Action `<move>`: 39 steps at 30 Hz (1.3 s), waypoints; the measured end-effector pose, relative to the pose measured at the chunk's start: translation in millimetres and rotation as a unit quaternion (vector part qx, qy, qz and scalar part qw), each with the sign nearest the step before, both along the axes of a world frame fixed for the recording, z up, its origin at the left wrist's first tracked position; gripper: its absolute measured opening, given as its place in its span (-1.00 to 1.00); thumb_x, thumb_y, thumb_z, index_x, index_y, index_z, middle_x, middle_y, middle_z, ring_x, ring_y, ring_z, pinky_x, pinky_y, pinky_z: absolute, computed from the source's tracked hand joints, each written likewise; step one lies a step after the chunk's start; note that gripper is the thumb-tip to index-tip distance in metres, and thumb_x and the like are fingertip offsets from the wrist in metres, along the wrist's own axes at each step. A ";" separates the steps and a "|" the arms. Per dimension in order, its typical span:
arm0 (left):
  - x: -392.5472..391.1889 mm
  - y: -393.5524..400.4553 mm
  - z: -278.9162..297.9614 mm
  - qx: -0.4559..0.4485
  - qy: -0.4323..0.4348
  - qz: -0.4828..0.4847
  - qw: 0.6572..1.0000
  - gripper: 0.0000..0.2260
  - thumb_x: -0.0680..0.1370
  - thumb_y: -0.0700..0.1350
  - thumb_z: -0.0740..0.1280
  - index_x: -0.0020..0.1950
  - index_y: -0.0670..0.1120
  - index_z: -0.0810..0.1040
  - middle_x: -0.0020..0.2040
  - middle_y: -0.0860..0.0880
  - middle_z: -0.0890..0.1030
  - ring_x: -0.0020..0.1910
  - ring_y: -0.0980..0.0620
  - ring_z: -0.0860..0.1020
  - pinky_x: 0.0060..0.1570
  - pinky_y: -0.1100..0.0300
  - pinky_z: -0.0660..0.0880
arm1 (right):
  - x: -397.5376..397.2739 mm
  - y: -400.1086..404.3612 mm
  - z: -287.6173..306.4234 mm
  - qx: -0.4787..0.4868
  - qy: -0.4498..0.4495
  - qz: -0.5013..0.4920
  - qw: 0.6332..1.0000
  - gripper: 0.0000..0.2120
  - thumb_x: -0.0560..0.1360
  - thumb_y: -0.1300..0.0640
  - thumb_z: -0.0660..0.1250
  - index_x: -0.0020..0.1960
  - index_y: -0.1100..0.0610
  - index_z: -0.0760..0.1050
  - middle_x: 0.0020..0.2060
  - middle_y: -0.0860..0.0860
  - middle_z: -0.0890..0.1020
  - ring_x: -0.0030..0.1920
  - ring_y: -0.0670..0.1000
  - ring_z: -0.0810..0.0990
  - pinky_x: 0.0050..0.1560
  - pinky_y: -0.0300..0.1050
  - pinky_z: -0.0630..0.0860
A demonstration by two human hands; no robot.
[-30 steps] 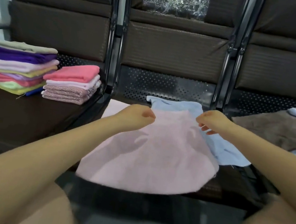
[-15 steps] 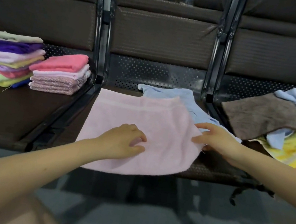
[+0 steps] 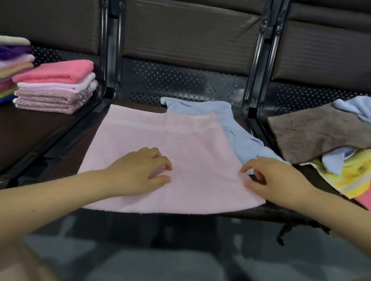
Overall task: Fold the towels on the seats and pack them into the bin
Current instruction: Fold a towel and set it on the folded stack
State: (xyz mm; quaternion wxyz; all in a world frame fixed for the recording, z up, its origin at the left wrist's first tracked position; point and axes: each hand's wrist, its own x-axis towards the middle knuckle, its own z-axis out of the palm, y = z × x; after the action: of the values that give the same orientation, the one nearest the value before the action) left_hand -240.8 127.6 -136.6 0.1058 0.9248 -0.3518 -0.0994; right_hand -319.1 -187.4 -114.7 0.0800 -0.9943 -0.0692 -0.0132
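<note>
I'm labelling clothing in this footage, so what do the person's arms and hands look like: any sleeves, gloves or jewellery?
Both forearms are bare as far up as the frame shows, with no sleeve in view. The left hand and the right hand wear no gloves, and no rings, watch or bracelet can be seen on the fingers or wrists. Fingernails are short and look unpainted.

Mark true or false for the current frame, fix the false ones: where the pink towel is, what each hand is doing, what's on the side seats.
1. The pale pink towel lies spread flat on the middle seat. True.
2. The left hand holds the towel in the air. False: it rests on top of the towel.
3. The right hand is at the towel's right edge. True.
4. Folded towels are stacked on the right seat. False: the stacks sit on the left seat; the right seat holds an unfolded heap.
5. A light blue towel lies partly under the pink one. True.
</note>
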 end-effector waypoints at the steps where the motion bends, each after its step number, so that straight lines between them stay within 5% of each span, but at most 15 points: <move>1: 0.1 0.4 0.4 -0.003 0.006 0.002 1.000 -0.59 0.54 0.24 0.15 0.30 0.09 0.45 0.19 0.06 0.43 0.19 0.06 0.39 0.21 0.07 0.39 | -1.0 2.8 -3.3 0.015 -0.034 0.042 0.998 -0.81 0.47 -0.10 0.34 0.05 -0.08 0.55 -0.30 -0.17 0.44 -0.21 -0.17 0.39 -0.18 -0.25 0.35; 4: 0.9 2.2 0.0 -0.036 0.009 0.012 0.999 -0.39 0.37 0.37 0.00 0.24 0.11 0.50 0.15 0.10 0.46 0.17 0.09 0.42 0.21 0.09 0.40 | -7.7 25.8 -8.3 0.095 -0.016 0.175 0.980 -0.64 0.42 -0.23 0.29 0.10 -0.05 0.55 -0.07 -0.17 0.48 -0.01 -0.17 0.43 0.05 -0.19 0.41; 7: -1.0 3.7 -0.5 -0.071 0.014 0.015 0.997 -0.45 0.36 0.35 0.02 0.17 0.13 0.53 0.10 0.15 0.48 0.14 0.15 0.44 0.21 0.11 0.41 | -7.7 49.1 -23.9 0.054 0.005 0.288 0.956 -0.52 0.42 -0.24 0.35 0.24 -0.03 0.48 0.12 -0.04 0.48 0.15 -0.05 0.44 0.15 -0.17 0.40; 12: -12.0 6.0 -0.2 -0.115 0.011 -0.015 0.993 -0.62 0.44 0.26 0.10 0.07 0.15 0.57 0.01 0.21 0.50 0.06 0.21 0.46 0.15 0.18 0.43 | 6.4 58.2 -32.0 0.061 -0.056 0.336 0.938 -0.66 0.43 -0.06 0.41 0.17 0.00 0.56 0.01 0.03 0.50 0.03 -0.03 0.43 0.04 -0.18 0.43; 18: -22.0 5.2 2.5 -0.144 0.014 -0.069 0.987 -0.67 0.49 0.19 0.14 0.02 0.09 0.62 -0.05 0.22 0.52 0.01 0.22 0.46 0.10 0.23 0.42 | 17.5 69.3 -27.0 0.175 0.002 0.289 0.941 -0.68 0.49 -0.19 0.30 0.01 0.01 0.66 -0.09 -0.08 0.53 -0.03 -0.18 0.46 0.05 -0.26 0.43; 24: -24.5 -3.3 5.5 -0.076 -0.020 -0.058 0.995 -0.54 0.38 0.40 0.17 0.05 0.12 0.54 -0.05 0.18 0.48 -0.02 0.16 0.41 0.01 0.14 0.43 | 39.4 76.0 -10.2 0.299 0.172 0.175 0.922 -0.86 0.56 0.13 0.33 -0.11 0.16 0.61 -0.24 -0.06 0.59 -0.23 -0.15 0.49 -0.07 -0.29 0.42; 27: -23.0 -10.5 7.0 -0.011 -0.070 -0.069 0.995 -0.68 0.49 0.25 0.26 -0.06 0.01 0.41 -0.10 0.10 0.40 -0.03 0.06 0.39 -0.12 0.11 0.37 | 48.7 75.4 1.9 0.336 0.159 0.128 0.919 -0.83 0.58 0.14 0.29 -0.14 0.15 0.58 -0.32 -0.14 0.55 -0.27 -0.22 0.44 -0.16 -0.38 0.37; 30: -15.3 -11.7 9.5 -0.076 -0.060 -0.053 0.994 -0.77 0.60 0.09 0.18 -0.18 0.02 0.32 -0.21 0.10 0.37 -0.13 0.03 0.42 -0.18 0.10 0.32 | 47.9 82.2 8.9 0.304 0.122 0.127 0.936 -0.88 0.56 0.04 0.31 -0.10 0.06 0.55 -0.29 -0.19 0.57 -0.26 -0.22 0.47 -0.14 -0.35 0.38; 34: -1.6 -7.6 15.7 -0.132 -0.037 -0.048 0.989 -0.75 0.55 0.14 0.08 -0.33 0.17 0.24 -0.36 0.12 0.38 -0.32 0.13 0.37 -0.28 0.21 0.30 | 40.2 95.7 8.3 0.086 0.058 0.196 0.975 -0.81 0.47 -0.18 0.36 -0.06 -0.13 0.40 -0.26 -0.23 0.52 -0.19 -0.18 0.48 -0.19 -0.35 0.34; 39: 11.0 -4.7 22.9 -0.157 -0.074 -0.055 0.983 -0.71 0.51 0.26 0.02 -0.25 0.14 0.36 -0.37 0.09 0.47 -0.33 0.13 0.43 -0.30 0.19 0.34 | 54.1 94.2 13.1 0.140 0.076 0.197 0.967 -0.80 0.57 0.03 0.29 -0.21 0.07 0.45 -0.36 -0.11 0.51 -0.28 -0.13 0.45 -0.24 -0.29 0.33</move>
State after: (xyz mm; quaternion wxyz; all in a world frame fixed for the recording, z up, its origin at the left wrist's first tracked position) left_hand -229.7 122.9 -113.8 0.2178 0.8809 -0.4198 0.0201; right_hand -265.0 -93.2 -101.6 0.2246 -0.9380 -0.2547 0.0690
